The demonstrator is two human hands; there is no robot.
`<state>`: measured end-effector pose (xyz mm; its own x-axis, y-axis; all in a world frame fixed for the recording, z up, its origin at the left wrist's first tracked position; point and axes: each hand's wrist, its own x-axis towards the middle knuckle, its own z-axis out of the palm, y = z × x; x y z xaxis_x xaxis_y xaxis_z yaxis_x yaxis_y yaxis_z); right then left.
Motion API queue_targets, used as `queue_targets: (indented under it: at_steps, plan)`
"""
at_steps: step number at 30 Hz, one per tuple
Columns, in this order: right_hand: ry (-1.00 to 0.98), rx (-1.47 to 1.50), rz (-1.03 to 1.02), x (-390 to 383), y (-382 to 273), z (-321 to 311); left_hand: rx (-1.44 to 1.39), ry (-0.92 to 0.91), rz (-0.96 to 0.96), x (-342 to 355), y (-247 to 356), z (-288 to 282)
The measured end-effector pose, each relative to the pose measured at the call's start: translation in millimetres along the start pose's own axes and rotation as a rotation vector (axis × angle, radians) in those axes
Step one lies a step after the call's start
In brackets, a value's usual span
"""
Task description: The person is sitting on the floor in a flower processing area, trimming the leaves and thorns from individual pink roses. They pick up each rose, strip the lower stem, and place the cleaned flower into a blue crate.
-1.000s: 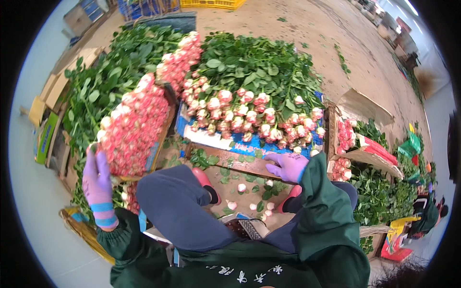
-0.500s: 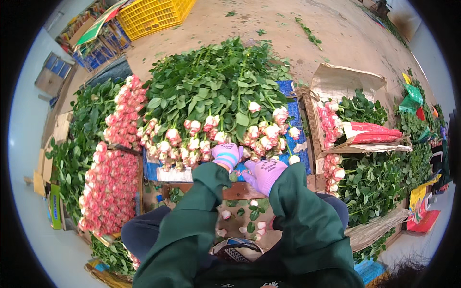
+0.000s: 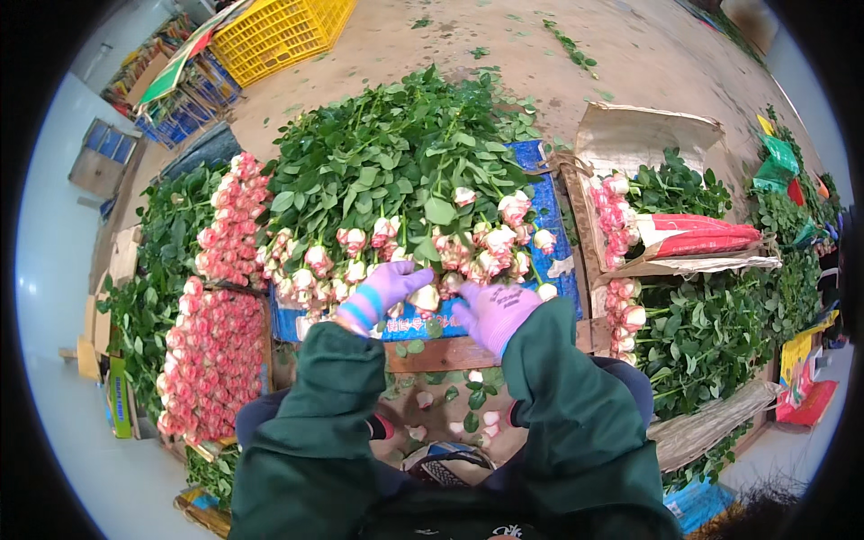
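Observation:
Both hands wear purple gloves. My left hand (image 3: 387,286) is over the front of the rose pile, fingers curled on a pale rose bloom (image 3: 424,297). My right hand (image 3: 486,310) is just right of it, thumb and fingers apart beside the blooms, with nothing clearly held. The pile of white-pink roses with leafy stems (image 3: 378,157) lies on a blue sheet (image 3: 562,225) with a wooden beam (image 3: 418,358) along its front.
Dense pink rose bundles (image 3: 211,360) stand left; roses in opened cardboard wrapping (image 3: 648,126) and foliage lie right. A yellow crate (image 3: 274,27) is at the back. Fallen petals and leaves (image 3: 477,400) lie between my legs.
My left hand came from the left-hand bundles to the middle pile, then shifted slightly left. My right hand moved slightly toward the pile's middle. The view has swung round.

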<state>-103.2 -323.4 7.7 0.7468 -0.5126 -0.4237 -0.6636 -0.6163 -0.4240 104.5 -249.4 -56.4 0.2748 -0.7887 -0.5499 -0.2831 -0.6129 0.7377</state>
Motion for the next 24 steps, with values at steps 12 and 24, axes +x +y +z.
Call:
queue_targets:
  at_steps: [12, 24]
  plan:
    - [0.033, 1.46, -0.173, -19, -58, 11, -0.622, -0.267, 0.104, -166, 28, -1]
    - [0.042, 2.049, -0.422, 6, -60, 5, 0.122, 0.522, 0.706, -146, 6, 9]
